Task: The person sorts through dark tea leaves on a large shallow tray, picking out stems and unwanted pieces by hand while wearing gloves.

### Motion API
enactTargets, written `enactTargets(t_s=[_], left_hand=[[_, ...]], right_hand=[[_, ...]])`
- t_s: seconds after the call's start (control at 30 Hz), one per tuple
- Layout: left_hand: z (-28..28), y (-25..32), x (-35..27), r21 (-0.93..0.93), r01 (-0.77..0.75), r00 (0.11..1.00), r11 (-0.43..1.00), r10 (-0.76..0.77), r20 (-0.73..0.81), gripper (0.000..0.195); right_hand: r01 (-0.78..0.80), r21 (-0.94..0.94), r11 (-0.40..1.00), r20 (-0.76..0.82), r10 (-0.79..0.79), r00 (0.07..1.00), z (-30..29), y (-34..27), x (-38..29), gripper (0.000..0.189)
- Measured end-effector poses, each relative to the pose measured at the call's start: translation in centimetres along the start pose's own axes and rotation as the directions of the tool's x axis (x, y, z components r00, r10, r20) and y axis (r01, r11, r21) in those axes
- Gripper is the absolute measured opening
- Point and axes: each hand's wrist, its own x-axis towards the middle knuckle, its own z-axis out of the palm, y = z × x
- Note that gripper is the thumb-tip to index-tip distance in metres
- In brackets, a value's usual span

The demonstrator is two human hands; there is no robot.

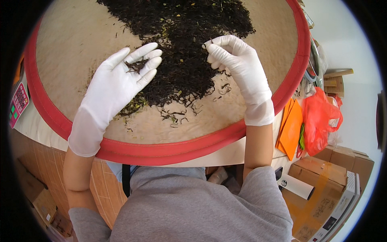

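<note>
Dark, twisted dried leaves, apparently tea, lie heaped on a round beige tray with a red fabric rim. My left hand, in a white glove, is turned palm up over the left side of the heap. A small clump of dark leaf strands rests on its spread fingers. My right hand, also white-gloved, is over the heap's right edge, thumb and forefinger pinched on a small dark leaf piece. Below my left hand sits a small pile of yellow-green bits.
Loose strands lie near the tray's front. At right are orange sheets, a red plastic bag, taped cardboard boxes and a white cylinder. A pink-edged keypad device sits at the left table edge.
</note>
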Motion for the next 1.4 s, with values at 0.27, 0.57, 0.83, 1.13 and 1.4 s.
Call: enactTargets(t_s=[0.27,0.57,0.83,1.13,1.4], left_hand=[[1.6,-1.0,0.1,0.012,0.047,0.999,0.999,-0.047,-0.016,0.053],[1.6,-1.6,0.3,-0.113,0.110,0.994,0.987,-0.110,0.011,0.055],[0.9,0.0,-0.1,-0.156,-0.081,0.996,0.984,0.077,-0.036,0.047],[-1.6,3.0,-0.6,-0.237,-0.168,0.964,0.957,0.210,0.165,0.047],[-1.2,3.3,-1.1,-0.235,-0.203,0.952,0.950,0.248,0.181,0.047]], right_hand=[[0.315,-0.314,0.896,-0.164,-0.378,0.911,2.2,0.6,0.3,0.015],[0.364,-0.234,0.901,-0.092,-0.394,0.915,3.3,-0.7,-0.4,0.015],[-0.245,-0.658,0.713,-0.177,0.169,0.970,-2.8,4.7,1.4,0.039],[0.068,0.063,0.996,0.004,-0.069,0.998,-0.2,0.1,0.1,0.029],[0.000,-0.401,0.916,-0.133,-0.058,0.989,0.3,3.1,0.9,0.024]])
